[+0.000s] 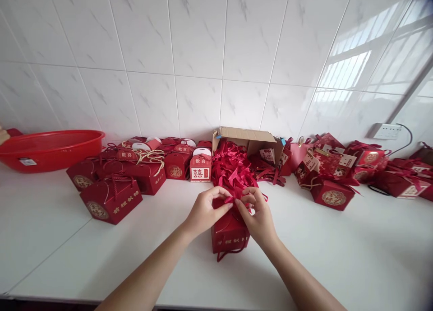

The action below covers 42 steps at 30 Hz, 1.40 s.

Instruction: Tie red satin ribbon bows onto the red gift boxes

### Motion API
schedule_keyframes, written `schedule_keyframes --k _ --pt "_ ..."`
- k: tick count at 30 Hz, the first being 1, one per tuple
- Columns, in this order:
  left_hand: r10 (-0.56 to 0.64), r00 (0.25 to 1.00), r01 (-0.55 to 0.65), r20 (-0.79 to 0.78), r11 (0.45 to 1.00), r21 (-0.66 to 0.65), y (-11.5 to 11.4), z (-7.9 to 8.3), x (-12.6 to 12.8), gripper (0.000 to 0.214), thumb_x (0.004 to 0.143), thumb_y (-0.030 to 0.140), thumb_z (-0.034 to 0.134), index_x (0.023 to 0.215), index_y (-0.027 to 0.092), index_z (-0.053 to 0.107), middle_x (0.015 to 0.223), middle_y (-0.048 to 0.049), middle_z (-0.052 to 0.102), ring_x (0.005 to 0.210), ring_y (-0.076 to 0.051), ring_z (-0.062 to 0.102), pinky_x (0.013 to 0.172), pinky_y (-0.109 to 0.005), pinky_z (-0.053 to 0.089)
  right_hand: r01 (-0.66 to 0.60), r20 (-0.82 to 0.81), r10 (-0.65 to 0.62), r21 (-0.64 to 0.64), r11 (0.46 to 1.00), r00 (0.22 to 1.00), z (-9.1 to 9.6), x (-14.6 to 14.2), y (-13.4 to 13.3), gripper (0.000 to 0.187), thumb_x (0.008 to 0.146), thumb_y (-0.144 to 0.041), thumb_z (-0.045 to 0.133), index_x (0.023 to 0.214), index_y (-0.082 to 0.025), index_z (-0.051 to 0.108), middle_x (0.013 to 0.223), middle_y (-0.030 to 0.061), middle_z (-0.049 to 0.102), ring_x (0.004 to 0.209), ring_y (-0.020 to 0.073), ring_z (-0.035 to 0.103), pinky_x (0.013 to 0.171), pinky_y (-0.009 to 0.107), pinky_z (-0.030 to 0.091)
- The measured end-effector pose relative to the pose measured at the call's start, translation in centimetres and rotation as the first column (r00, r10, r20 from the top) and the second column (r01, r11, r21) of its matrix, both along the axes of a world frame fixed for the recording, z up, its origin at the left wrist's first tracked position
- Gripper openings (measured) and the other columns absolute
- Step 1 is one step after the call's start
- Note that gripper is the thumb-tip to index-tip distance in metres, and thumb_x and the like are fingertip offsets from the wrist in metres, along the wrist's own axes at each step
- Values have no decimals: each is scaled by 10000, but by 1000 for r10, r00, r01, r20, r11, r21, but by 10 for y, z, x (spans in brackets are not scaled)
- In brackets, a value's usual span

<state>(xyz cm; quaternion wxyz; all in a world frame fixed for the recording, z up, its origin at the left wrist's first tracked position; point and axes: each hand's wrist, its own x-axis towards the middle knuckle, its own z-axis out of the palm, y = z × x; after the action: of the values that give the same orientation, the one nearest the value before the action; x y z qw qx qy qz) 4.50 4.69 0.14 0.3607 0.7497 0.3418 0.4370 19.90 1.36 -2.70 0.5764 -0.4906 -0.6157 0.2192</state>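
Note:
A dark red gift box (226, 239) with gold lettering stands on the white table in front of me, a twisted red cord hanging down its near side. Over its top, my left hand (210, 208) and my right hand (256, 214) come together, thumbs and fingertips nearly touching. Both pinch a red ribbon (229, 200); how it is looped is partly hidden by the fingers. Just behind lies a heap of red ribbons (233, 164), spilling from an open cardboard carton (248, 134).
Several red gift boxes (111, 198) stand to the left, with small white-topped boxes beside them. A red plastic basin (50, 150) is at the far left, another person's hand (3, 135) at its edge. More ribboned boxes (333, 194) and a power strip (386, 131) are on the right.

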Motion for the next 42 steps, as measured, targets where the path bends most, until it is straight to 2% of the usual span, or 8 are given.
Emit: schedule_keyframes --k 8,12,18,22,25,29,35,42 --pt "12 1000 -12 5 999 30 4 -9 1 85 787 208 626 857 169 600 863 -25 660 853 -149 620 812 -265 493 43 141 -63 143 989 988 -1 4 1 18 848 -227 545 848 -210 553 806 21 628 736 154 575 621 273 459" --pt "14 1000 -13 -4 996 91 3 -8 0 52 803 198 601 850 176 601 856 -18 661 838 -144 621 804 -260 487 -7 231 -35 179 984 972 3 8 -2 138 854 -252 564 925 -191 666 855 61 655 754 176 575 687 324 482" --pt "95 990 -71 -102 975 212 1 -11 -4 56 801 185 593 841 190 632 795 -6 670 718 -135 596 687 -243 462 -3 294 -20 78 997 956 1 12 1 156 821 -303 624 851 -203 740 897 90 627 869 239 563 799 412 462" --pt "108 984 -81 -139 979 186 0 -12 -3 74 825 228 573 849 188 631 666 15 625 520 -101 475 526 -229 389 -55 173 70 -90 994 982 3 15 1 174 810 -348 628 777 -214 733 1071 100 596 1046 266 545 926 438 415" --pt "70 994 -59 -80 989 134 0 -12 0 74 837 234 562 863 188 614 778 -6 648 622 -112 544 595 -227 430 -190 44 204 -218 957 978 6 14 0 253 836 -410 586 757 -207 713 1268 95 528 1186 268 493 1003 427 370" --pt "17 1000 -17 0 1000 21 3 -13 4 150 830 224 570 975 195 593 905 -34 638 848 -152 608 718 -244 470 -240 13 250 -230 943 968 7 12 -2 323 851 -458 555 749 -192 709 1405 95 434 1281 280 421 1048 421 322" --pt "-8 997 11 -80 999 41 4 -10 1 128 788 276 626 877 188 596 880 -35 639 809 -163 604 726 -277 479 -212 -144 182 -230 950 973 8 12 -3 361 821 -513 580 775 -191 737 1333 120 515 1275 281 440 997 389 378" --pt "40 987 -28 -153 996 83 5 -9 -1 107 774 203 612 828 197 704 880 -47 697 847 -184 631 794 -301 490 -196 -16 197 -208 958 980 14 23 0 337 866 -458 516 872 -194 725 1137 108 661 1152 268 556 978 418 416"
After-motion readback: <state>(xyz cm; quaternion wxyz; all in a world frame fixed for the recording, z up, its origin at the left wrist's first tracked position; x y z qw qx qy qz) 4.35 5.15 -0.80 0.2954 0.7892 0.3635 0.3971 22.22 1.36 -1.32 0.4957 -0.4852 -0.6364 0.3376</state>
